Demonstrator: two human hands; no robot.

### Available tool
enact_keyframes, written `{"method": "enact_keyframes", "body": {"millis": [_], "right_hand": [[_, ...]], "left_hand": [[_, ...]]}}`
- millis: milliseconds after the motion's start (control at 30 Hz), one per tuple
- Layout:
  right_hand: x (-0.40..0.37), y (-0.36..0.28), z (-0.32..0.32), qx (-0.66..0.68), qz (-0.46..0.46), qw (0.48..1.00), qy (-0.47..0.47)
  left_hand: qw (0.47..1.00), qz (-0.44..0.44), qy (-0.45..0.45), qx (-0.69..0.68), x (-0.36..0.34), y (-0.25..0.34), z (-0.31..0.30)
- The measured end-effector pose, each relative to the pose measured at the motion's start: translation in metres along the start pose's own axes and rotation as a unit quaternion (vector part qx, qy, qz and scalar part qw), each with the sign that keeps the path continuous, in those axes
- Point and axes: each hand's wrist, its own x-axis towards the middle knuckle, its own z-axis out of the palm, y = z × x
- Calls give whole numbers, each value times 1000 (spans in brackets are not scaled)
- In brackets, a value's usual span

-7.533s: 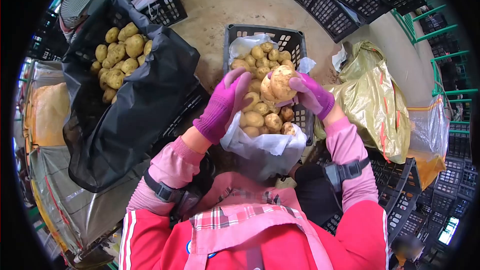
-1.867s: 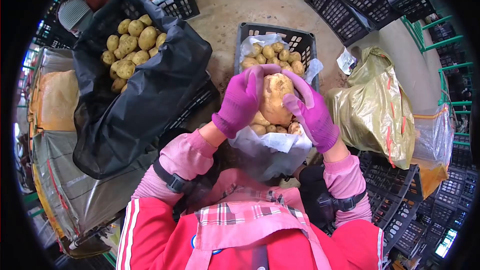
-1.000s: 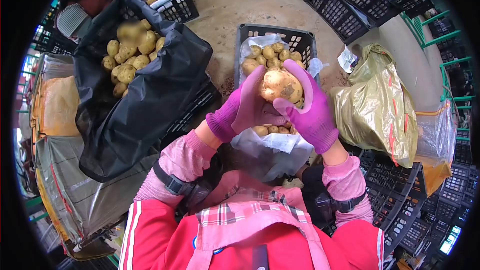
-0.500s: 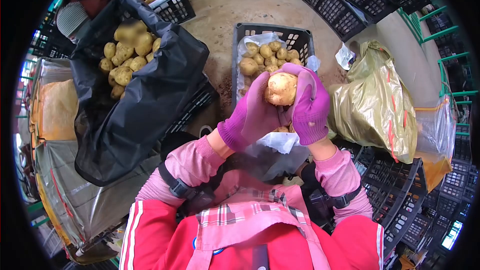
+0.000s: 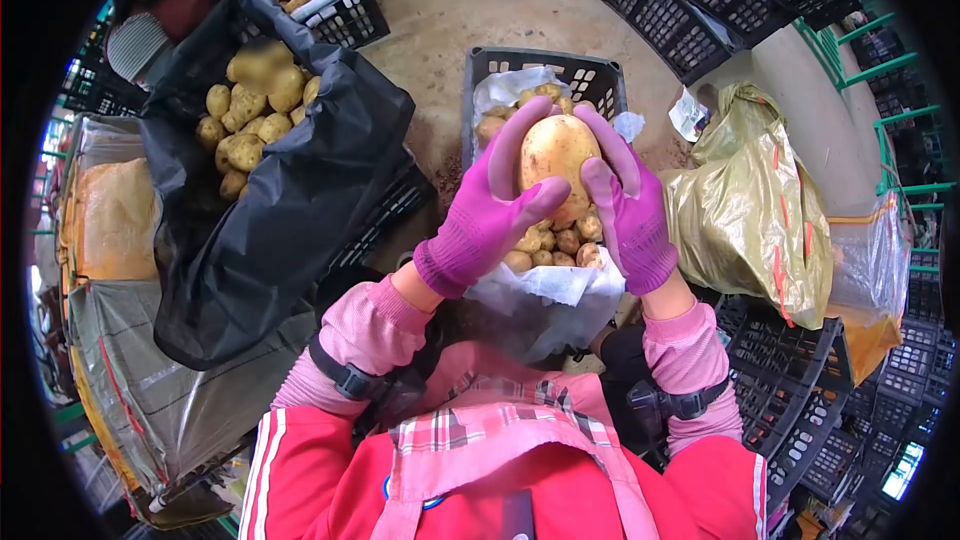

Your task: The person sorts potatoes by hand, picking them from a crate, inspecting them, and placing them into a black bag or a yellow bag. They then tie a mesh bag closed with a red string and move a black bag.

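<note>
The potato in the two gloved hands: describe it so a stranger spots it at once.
Find the black crate with white lining near the picture's centre. Over it, the left hand and right hand, in purple gloves, hold one potato. Pale yellow and held up, it looks larger than the crate's loose potatoes.

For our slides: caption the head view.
Purple-gloved left hand and right hand hold a large potato above a black plastic crate of potatoes.
</note>
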Motion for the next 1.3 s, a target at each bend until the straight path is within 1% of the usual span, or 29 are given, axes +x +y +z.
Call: {"method": "enact_keyframes", "body": {"millis": [33,133,200,233,267,300,367,400,467,500,533,567,633,667,700,767,800,833,900,933,967,1000,1033,1067,1133,1200,1233,1267,1300], "right_hand": [[1,0,-3,-8,7,1000,3],[1,7,-4,27,27,999,22],[0,3,-2,7,43,999,8],[0,18,0,-33,-21,999,5],[-2,29,2,-1,-1,1000,-2],[-1,36,4,-43,-9,999,11],[-4,41,7,-37,23,999,19],[-4,36,10,-25,46,998,25],[-6,27,10,67,122,990,25],[-4,17,10,81,109,990,31],[-3,4,11,98,97,990,40],[-6,-2,12,113,90,988,50],[-9,-1,8,108,93,988,64],[-9,0,2,105,93,987,73],[-9,6,-3,111,95,986,80],[-7,5,-7,131,94,983,85],[-8,6,-11,134,102,981,95],[-9,7,-16,131,98,983,87],[-3,12,-21,119,102,986,62],[4,17,-24,114,107,987,33],[11,33,-27,89,107,990,4],[19,58,-27,67,104,992,-29],[28,89,-28,-29,101,993,-52],[34,120,-27,-123,95,985,-78],[35,172,-18,-271,165,935,-156],[28,214,2,-309,216,895,-240],[22,229,19,-296,228,894,-246],[18,240,36,-283,240,893,-256],[15,246,50,-317,203,888,-264]], "left_hand": [[999,11,4,30,0,-1,2],[995,-61,31,-69,1,0,4],[993,-69,47,-80,6,-9,2],[998,-1,53,-21,8,-18,-1],[999,7,47,25,3,-19,-3],[998,-20,39,35,2,-20,-6],[994,-82,17,67,4,-18,-6],[995,-98,9,25,4,-16,-5],[994,-104,5,19,3,3,-23],[989,64,30,126,0,15,-36],[963,168,44,205,-4,34,-53],[918,267,77,283,-8,53,-70],[852,266,144,427,-18,88,-120],[805,230,181,516,-21,103,-150],[747,227,195,594,-28,112,-184],[889,174,221,362,-40,95,-257],[927,156,246,235,-45,88,-293],[908,145,270,285,-58,100,-288],[875,130,307,351,-46,119,-231],[838,164,265,449,-39,123,-200],[787,204,228,536,-33,127,-168],[673,280,118,674,-27,123,-148],[815,195,146,525,-19,116,-111],[915,100,168,354,-8,106,-75],[960,27,127,249,3,66,-52],[983,17,87,158,7,14,-50],[978,-15,98,182,7,-6,-53],[981,-24,93,171,10,-6,-52],[982,-36,91,161,10,0,-50]]}}
